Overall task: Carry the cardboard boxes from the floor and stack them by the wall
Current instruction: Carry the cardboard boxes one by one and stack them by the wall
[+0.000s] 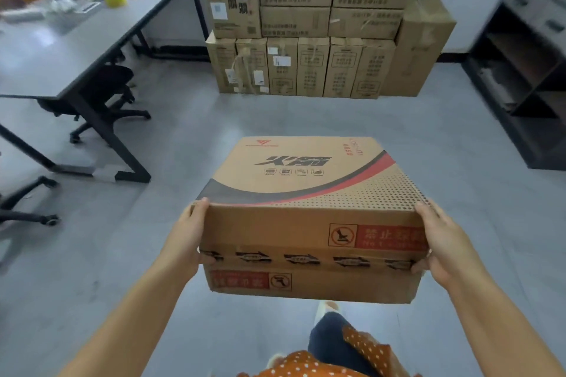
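A flat cardboard box (309,187) with black and red printing is held in the air in front of me, above the grey floor. My left hand (186,236) grips its left side and my right hand (444,245) grips its right side, thumbs on the top edge. Straight ahead, a stack of cardboard boxes (315,27) stands against the far wall, several layers high, with a row of narrow upright boxes at the bottom.
A grey desk (76,49) with clutter stands at the left, with a black office chair (107,95) under it and another chair base (27,205) at the far left. A dark shelf unit (526,70) lines the right side. Open grey floor (275,116) lies between me and the stack.
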